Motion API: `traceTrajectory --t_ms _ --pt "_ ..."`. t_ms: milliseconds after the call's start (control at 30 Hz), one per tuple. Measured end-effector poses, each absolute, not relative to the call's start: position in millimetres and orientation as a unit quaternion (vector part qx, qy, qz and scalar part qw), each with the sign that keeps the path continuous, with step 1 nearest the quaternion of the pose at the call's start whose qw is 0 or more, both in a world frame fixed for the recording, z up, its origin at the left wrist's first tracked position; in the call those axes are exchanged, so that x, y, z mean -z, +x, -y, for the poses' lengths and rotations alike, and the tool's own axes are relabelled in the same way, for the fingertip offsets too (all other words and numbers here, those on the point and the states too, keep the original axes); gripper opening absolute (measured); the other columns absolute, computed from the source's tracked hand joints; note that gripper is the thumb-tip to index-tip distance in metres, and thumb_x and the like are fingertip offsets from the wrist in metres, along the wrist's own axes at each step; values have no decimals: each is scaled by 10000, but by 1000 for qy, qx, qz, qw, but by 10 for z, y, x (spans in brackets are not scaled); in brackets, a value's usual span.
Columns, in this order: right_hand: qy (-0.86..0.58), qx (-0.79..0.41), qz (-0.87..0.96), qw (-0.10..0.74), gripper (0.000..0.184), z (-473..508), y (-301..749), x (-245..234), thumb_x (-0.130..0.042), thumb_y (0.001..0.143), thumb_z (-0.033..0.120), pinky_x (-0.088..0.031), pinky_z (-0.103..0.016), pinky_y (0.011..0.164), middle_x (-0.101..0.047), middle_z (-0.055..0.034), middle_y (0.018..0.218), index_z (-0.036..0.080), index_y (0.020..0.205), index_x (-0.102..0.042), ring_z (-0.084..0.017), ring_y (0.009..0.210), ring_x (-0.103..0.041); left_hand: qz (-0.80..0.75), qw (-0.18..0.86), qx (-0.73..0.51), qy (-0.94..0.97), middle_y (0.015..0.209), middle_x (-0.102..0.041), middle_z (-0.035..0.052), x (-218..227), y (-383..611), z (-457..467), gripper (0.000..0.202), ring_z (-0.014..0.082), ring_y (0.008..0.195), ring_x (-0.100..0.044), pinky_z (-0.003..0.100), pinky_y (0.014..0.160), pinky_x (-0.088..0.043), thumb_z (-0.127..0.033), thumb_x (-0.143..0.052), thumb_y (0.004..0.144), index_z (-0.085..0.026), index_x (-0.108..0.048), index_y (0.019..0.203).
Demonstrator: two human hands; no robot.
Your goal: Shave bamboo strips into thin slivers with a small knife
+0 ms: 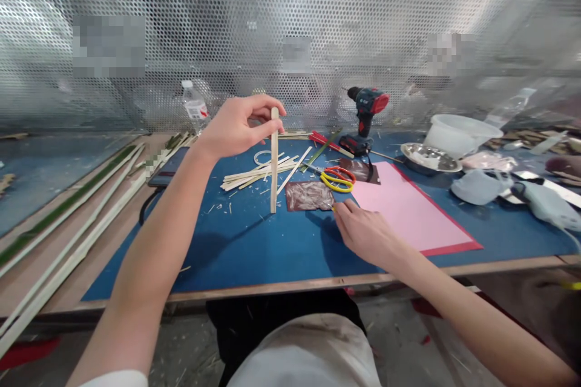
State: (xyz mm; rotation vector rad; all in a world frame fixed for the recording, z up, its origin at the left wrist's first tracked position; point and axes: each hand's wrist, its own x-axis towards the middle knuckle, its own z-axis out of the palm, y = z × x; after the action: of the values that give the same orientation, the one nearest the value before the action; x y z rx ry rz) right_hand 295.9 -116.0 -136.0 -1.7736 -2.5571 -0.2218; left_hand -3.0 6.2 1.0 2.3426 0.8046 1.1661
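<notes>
No legible txt, incl. drill (367, 107) & bottle label (196, 111)

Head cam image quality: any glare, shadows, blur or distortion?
Head view: whitish glare on the grey perforated metal screen, plus pixelated blocks; head view: dark shadows from the bare left hand and pale flat wooden strip on the blue tabletop; head view: softness toward the right edge, wide-angle stretching near the lower corners.

The held strip (273, 163) is pale cream, the mat (254, 254) blue. From the strip, at four o'clock, a brown sheet (308, 196) has whitish smears; around three, scissors (325, 177) have red-orange and yellow handles, a pink sheet (399, 200) a red border; at twelve, a silver panel (272, 17) is densely dotted.
</notes>
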Motion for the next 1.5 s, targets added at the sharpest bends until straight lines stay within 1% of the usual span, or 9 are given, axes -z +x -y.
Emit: traceTrajectory --t_ms 100,233,333,567,700,767,867,1300,1500 --pt "-513 39 856 46 339 1173 2739 1229 -284 1125 330 -267 -313 579 -699 -84 1021 174 1170 -582 -165 656 -633 -294 193 -432 830 927 -795 64 38 -67 -145 242 185 747 -744 283 630 -617 -370 -721 937 -216 -710 1123" --pt "-440 42 887 133 429 1034 2454 1084 -290 1138 408 -353 -285 628 -717 -106 1166 197 1399 -557 -176 801 -682 -303 181 -447 822 895 -780 65 73 -104 -208 227 149 603 -678 300 608 -587 -367 -700 955 -209 -682 1116" --pt "-415 43 895 159 461 864 2293 1016 -295 1142 403 -391 -259 680 -721 -97 1134 244 1518 -507 -164 851 -677 -311 171 -451 819 870 -770 47 76 -115 -220 169 140 592 -675 283 588 -569 -326 -690 946 -216 -654 1069" --pt "-420 126 887 146 496 604 2236 1057 -327 1127 378 -261 -284 584 -712 -39 999 346 1616 -410 -133 721 -622 -282 249 -410 831 833 -754 30 86 -97 -198 137 100 488 -586 285 528 -529 -292 -609 970 -237 -554 1082" --pt "-435 149 876 144 471 572 2252 1110 -281 1140 396 -220 -302 587 -747 -63 1009 258 1529 -507 -143 724 -637 -291 265 -391 832 741 -682 -6 107 -33 -158 117 82 447 -539 280 531 -509 -292 -539 1008 -238 -508 1107" --pt "-453 153 868 136 535 547 2234 1139 -218 1146 464 -198 -311 589 -761 -93 985 172 1336 -624 -155 710 -649 -303 256 -381 835 719 -650 -19 103 9 -127 91 76 440 -511 272 523 -487 -284 -502 1023 -236 -485 1098" --pt "-474 148 859 125 608 495 2197 1191 -181 1142 518 -173 -316 592 -773 -107 934 136 1103 -652 -170 695 -667 -304 224 -368 850 709 -620 -21 87 59 -79 52 78 485 -504 261 542 -469 -255 -441 1042 -224 -454 1082" --pt "-508 136 844 107 522 628 2085 1303 -160 1139 446 -220 -322 591 -762 -90 853 163 1088 -595 -231 731 -733 -313 190 -356 860 722 -604 -36 111 65 -97 72 64 451 -465 254 489 -398 -197 -430 1012 -227 -412 1075" --pt "-486 114 866 20 520 747 2038 1487 -180 1132 414 -333 -318 592 -758 -128 834 151 1073 -624 -283 717 -746 -312 196 -360 857 713 -597 -44 122 65 -107 79 61 446 -459 244 482 -382 -174 -411 1017 -228 -397 1072"
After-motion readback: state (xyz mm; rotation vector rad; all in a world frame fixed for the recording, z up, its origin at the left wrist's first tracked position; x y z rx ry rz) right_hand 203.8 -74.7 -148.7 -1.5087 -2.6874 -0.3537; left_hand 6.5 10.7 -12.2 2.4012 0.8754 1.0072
